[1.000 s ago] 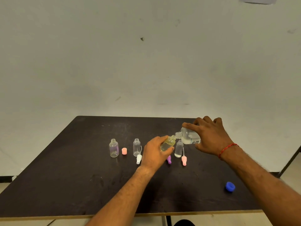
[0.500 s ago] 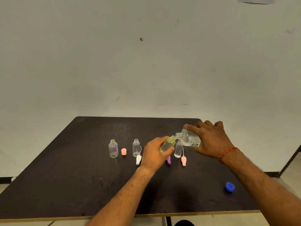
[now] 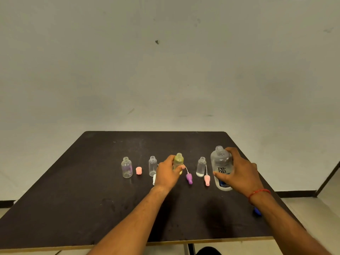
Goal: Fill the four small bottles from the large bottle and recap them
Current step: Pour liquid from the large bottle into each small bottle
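Four small uncapped bottles stand in a row on the dark table (image 3: pixel 92 208). My left hand (image 3: pixel 166 173) grips the yellowish bottle (image 3: pixel 178 161), third from the left, upright on the table. My right hand (image 3: pixel 237 172) holds the large clear bottle (image 3: pixel 221 166), uncapped and upright at the right end. A clear bottle with a purple tint (image 3: pixel 126 167) is far left, then a clear bottle (image 3: pixel 152 165). The fourth small bottle (image 3: pixel 201 166) holds a little liquid at its base.
Loose caps lie by the bottles: a pink cap (image 3: pixel 138 170), a white spray cap (image 3: pixel 154 179) partly behind my left hand, a purple spray cap (image 3: pixel 189 178), a pink spray cap (image 3: pixel 206 180). The blue cap (image 3: pixel 257 211) peeks out behind my right forearm.
The large bottle was tilted over the yellowish bottle's mouth; both now stand upright on the table, the large one moved right of the fourth small bottle.
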Demonstrator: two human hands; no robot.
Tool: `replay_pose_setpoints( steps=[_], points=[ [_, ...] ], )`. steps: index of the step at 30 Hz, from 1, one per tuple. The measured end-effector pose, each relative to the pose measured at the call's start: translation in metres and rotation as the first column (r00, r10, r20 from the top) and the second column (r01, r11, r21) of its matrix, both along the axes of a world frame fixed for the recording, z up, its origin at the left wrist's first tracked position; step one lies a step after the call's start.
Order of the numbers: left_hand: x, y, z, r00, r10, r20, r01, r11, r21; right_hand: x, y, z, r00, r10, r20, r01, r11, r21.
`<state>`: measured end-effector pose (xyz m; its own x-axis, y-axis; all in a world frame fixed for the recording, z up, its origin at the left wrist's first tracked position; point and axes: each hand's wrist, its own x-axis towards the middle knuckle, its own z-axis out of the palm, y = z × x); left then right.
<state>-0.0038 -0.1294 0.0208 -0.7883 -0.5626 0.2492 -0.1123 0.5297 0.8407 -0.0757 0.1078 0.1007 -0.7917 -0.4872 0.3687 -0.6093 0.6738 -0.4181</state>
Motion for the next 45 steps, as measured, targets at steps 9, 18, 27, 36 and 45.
replay_pose_setpoints(
  steps=[9, 18, 27, 36, 45],
  points=[
    [-0.015, -0.004, -0.018, 0.989, 0.048, 0.136, -0.050, 0.999, 0.013, 0.008, 0.008, -0.027, 0.992, -0.011, 0.122, 0.021, 0.997, -0.075],
    [-0.017, -0.008, -0.019, 0.992, 0.034, 0.123, -0.044, 0.996, 0.083, 0.009, 0.006, -0.031, 0.988, 0.014, 0.155, 0.004, 0.994, -0.110],
    [0.001, 0.004, -0.014, 0.994, 0.104, -0.010, -0.103, 0.992, 0.074, 0.015, 0.000, -0.027, 0.991, 0.024, 0.128, -0.008, 0.993, -0.119],
    [0.052, -0.001, 0.002, 0.830, 0.322, -0.455, -0.352, 0.936, 0.022, 0.023, -0.011, -0.019, 0.995, 0.058, 0.076, -0.047, 0.990, -0.135],
    [0.035, -0.042, -0.016, 0.922, 0.382, -0.057, -0.375, 0.922, 0.099, 0.033, -0.021, -0.012, 0.994, 0.090, 0.059, -0.081, 0.987, -0.137]
  ],
)
